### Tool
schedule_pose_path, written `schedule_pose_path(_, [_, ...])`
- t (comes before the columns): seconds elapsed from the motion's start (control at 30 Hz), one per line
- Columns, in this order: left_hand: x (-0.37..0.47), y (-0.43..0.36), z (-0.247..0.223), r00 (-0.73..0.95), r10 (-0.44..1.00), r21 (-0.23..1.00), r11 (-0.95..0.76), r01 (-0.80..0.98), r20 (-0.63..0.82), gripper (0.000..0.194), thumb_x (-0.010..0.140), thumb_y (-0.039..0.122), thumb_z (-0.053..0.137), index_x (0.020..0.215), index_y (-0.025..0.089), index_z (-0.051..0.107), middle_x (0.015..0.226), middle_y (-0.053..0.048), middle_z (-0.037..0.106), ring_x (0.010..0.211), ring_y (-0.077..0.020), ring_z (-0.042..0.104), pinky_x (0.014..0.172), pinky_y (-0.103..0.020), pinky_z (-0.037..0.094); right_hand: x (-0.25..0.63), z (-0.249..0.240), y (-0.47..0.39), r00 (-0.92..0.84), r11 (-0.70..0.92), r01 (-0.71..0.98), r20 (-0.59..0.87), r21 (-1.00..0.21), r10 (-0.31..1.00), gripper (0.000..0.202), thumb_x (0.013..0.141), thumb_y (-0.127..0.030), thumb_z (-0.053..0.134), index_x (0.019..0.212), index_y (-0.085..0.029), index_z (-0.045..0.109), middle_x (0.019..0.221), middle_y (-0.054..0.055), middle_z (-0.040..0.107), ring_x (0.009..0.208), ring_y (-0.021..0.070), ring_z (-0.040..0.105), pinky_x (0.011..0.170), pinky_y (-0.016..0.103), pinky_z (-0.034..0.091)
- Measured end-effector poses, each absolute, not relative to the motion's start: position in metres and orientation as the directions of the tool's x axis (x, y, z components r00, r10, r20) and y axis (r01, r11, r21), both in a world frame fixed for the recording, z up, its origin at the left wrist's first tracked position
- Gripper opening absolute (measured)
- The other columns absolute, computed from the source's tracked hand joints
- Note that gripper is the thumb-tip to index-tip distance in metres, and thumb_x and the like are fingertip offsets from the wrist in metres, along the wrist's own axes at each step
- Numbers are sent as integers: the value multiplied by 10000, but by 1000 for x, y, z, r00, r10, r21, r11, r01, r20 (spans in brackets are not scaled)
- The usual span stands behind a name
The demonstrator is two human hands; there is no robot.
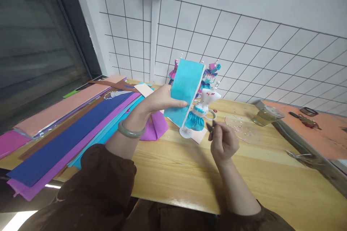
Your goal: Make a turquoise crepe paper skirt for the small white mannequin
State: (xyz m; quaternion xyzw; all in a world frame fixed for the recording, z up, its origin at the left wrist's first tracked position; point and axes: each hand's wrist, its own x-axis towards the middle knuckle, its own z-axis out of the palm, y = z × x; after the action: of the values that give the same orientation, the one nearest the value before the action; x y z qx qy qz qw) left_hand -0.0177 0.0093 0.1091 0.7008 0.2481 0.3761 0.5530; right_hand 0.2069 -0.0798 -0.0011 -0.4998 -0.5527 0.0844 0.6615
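Note:
My left hand grips a folded turquoise sheet of crepe paper, with the thumb across its front. Just right of the sheet stands a small white dress-form mannequin wearing a ruffled turquoise skirt; the paper partly covers it. My right hand is closed on a small dark object, too blurred to name, in front of the mannequin and to its right. Other little mannequins in pink and blue dresses stand behind the paper, partly hidden.
Long strips of coloured crepe paper lie across the table's left side. A crumpled purple piece sits near my left wrist. To the right are a clear plate of small beads, a cup of yellowish liquid, scissors and keys.

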Motion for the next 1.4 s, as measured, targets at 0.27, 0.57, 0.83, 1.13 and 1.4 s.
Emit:
schedule_pose_path(0.27, [-19, 1, 115, 608, 772, 975, -223, -13, 185, 328, 675, 250, 716, 968, 133, 628, 892, -64, 687, 740, -148, 632, 642, -250, 514, 157, -4, -85, -592, 660, 639, 296, -395, 750, 234, 927, -253, 411, 903, -188, 634, 777, 48, 678, 690, 139, 611, 626, 249, 428])
schedule_pose_path(0.57, [-19, 1, 116, 733, 664, 972, -235, 13, 151, 270, 716, 265, 682, 946, 128, 645, 906, -72, 688, 756, -159, 644, 641, -257, 514, 144, -17, -83, -616, 633, 692, 173, -348, 769, 235, 922, -262, 438, 850, -173, 643, 793, 49, 675, 713, 143, 597, 642, 250, 397])
schedule_pose_path(0.83, [-21, 7, 109, 829, 553, 939, -320, 125, 78, 295, 757, 362, 639, 949, 141, 675, 975, -92, 693, 833, -196, 647, 682, -281, 508, 148, -18, -79, -589, 739, 634, 476, -229, 653, 233, 904, -240, 468, 750, -170, 628, 661, 35, 634, 622, 134, 566, 572, 258, 378])
schedule_pose_path(1.13, [-23, 9, 108, 896, 444, 886, -409, 217, -15, 323, 758, 409, 626, 953, 155, 671, 900, -48, 689, 744, -156, 619, 617, -233, 456, 171, -5, -83, -170, 813, 544, 922, -206, 348, 316, 776, -52, 530, 1045, -217, 555, 654, 3, 583, 553, 136, 537, 525, 271, 415])
schedule_pose_path(1.4, [-5, 3, 103, 922, 382, 800, -533, 275, -62, 328, 769, 444, 592, 920, 162, 665, 853, -27, 656, 717, -138, 582, 600, -218, 425, 175, -5, -82, 59, 754, 292, 798, -588, 600, 297, 805, -342, 570, 1065, -205, 523, 717, -7, 457, 554, 119, 455, 501, 275, 385])
